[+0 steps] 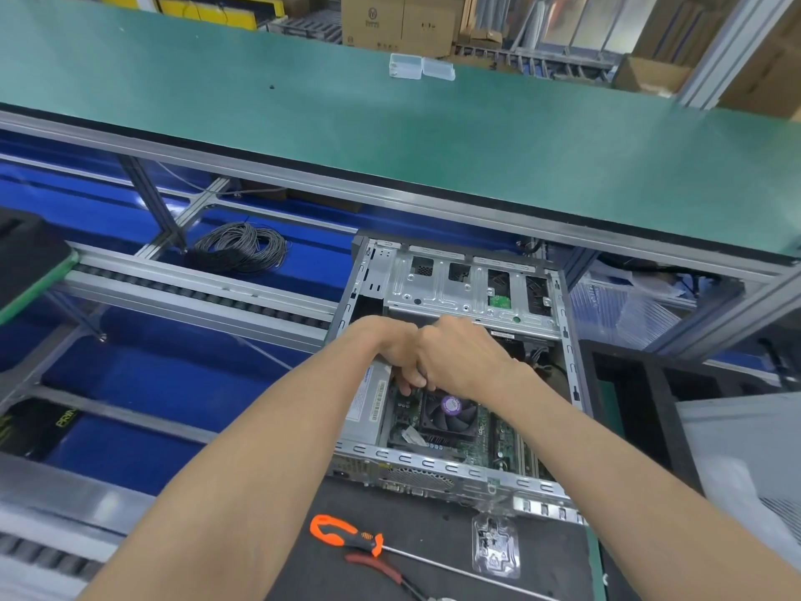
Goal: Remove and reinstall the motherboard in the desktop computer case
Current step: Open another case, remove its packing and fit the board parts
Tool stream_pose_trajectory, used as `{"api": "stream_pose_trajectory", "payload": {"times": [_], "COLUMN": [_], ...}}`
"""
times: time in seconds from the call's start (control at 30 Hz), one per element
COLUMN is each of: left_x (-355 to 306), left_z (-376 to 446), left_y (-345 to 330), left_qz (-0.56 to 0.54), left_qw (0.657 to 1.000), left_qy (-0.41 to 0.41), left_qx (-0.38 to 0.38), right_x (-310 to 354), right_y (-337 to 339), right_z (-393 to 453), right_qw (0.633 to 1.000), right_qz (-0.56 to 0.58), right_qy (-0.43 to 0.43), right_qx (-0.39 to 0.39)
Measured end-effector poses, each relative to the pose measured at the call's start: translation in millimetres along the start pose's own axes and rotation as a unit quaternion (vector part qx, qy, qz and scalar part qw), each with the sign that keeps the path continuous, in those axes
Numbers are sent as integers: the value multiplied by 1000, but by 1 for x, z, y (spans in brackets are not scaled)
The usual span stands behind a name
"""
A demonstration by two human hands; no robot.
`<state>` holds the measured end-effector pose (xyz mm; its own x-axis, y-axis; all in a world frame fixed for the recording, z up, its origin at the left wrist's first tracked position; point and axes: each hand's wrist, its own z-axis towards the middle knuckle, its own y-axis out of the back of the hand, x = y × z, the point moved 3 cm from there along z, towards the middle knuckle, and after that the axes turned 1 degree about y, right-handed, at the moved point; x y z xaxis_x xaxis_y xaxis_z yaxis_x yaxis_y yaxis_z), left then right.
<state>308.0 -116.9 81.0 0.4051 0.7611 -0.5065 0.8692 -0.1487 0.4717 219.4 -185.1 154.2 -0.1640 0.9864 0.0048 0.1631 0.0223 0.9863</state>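
An open desktop case point(407, 464) lies on a black mat at the centre. Inside it sits the green motherboard point(498, 444) with a black cooler fan point(448, 416) carrying a purple label. A grey power supply point(366, 405) fills the case's left side. A silver drive cage point(455, 281) spans the far end. My left hand point(392, 351) and my right hand point(461, 353) meet knuckle to knuckle just above the fan, fingers curled down into the case. What the fingers grip is hidden beneath the hands.
An orange-handled screwdriver point(346, 533) and red-handled pliers point(381, 566) lie on the mat point(437, 531) near me, beside a clear plastic blister point(496, 544). A green bench point(390, 132) overhangs the case's far end. A coiled cable point(240, 247) lies at the left.
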Motion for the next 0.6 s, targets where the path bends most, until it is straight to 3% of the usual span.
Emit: {"api": "stream_pose_trajectory", "payload": {"times": [0.27, 0.43, 0.6], "left_x": [6, 1, 2], "left_z": [3, -1, 3], "left_y": [1, 2, 2], "left_qz": [56, 53, 74], "left_qw": [998, 998, 995], "left_qy": [23, -18, -23], "left_qx": [-4, -30, -58], "right_x": [1, -7, 1], "right_y": [-5, -6, -4], "right_z": [0, 1, 0], "right_qw": [993, 999, 998], "right_qz": [92, -33, 3], "right_qy": [68, -16, 61], "right_qx": [-26, -40, -1]}}
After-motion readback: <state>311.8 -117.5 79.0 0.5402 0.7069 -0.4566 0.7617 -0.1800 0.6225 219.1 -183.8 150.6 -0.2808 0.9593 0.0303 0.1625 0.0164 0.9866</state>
